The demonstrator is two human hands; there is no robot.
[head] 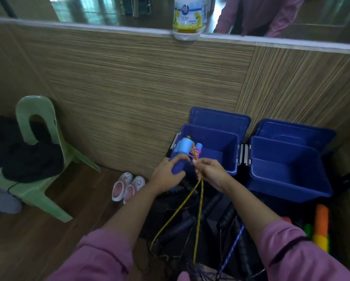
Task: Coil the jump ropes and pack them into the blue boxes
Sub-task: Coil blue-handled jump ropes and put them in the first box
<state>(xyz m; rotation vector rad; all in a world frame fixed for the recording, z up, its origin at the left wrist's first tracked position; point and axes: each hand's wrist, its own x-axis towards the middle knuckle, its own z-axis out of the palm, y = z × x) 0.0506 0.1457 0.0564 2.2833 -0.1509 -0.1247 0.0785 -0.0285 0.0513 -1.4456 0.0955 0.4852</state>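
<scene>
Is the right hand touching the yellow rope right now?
Touching. The head view shows the right hand with its fingertips pinched on the yellow rope, which hangs straight down from that pinch.

Two deep blue boxes (233, 159) stood against a tan, finely striped wall panel (141, 82); a yellow braided rope (199, 199) trailed from light blue handles (183, 148), beside a pale green chair (38, 159), pink clogs (127, 187) and mauve sleeves (101, 258)

Yellow jump rope (198, 203) over open blue boxes (287, 171)
</scene>
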